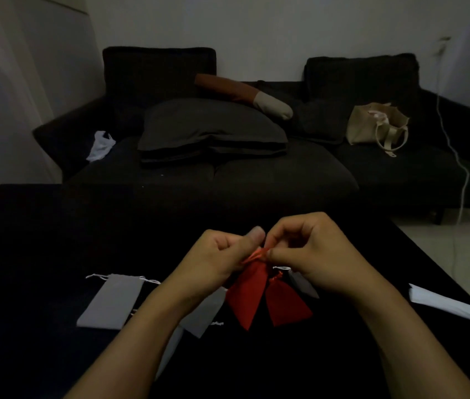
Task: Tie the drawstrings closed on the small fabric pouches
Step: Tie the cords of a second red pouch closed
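While both forearms reach in from the bottom edge, the left hand and the right hand meet above a black table, fingers curled tight. Each pinches the orange-red drawstring at the gathered mouth of a red pouch, which hangs from that cord with its lower corner close to the tabletop. The left thumb lies straight along the top of its fist; the right fingertips fold inward onto the cord.

Just beside it on the right lies a second red pouch, its neck already bunched and knotted. A grey pouch shows partly under the left wrist, another grey pouch is partly covered by the right hand, and a flat grey pouch with white cords lies well apart to the left. White folded material rests near the table's right edge.

The tabletop stretches bare and dark ahead of the hands to its far edge, and to the left as well. Beyond it stands a dark sofa carrying a grey cushion, a beige tote bag and a white plastic bag. A white cable hangs down the wall at right.
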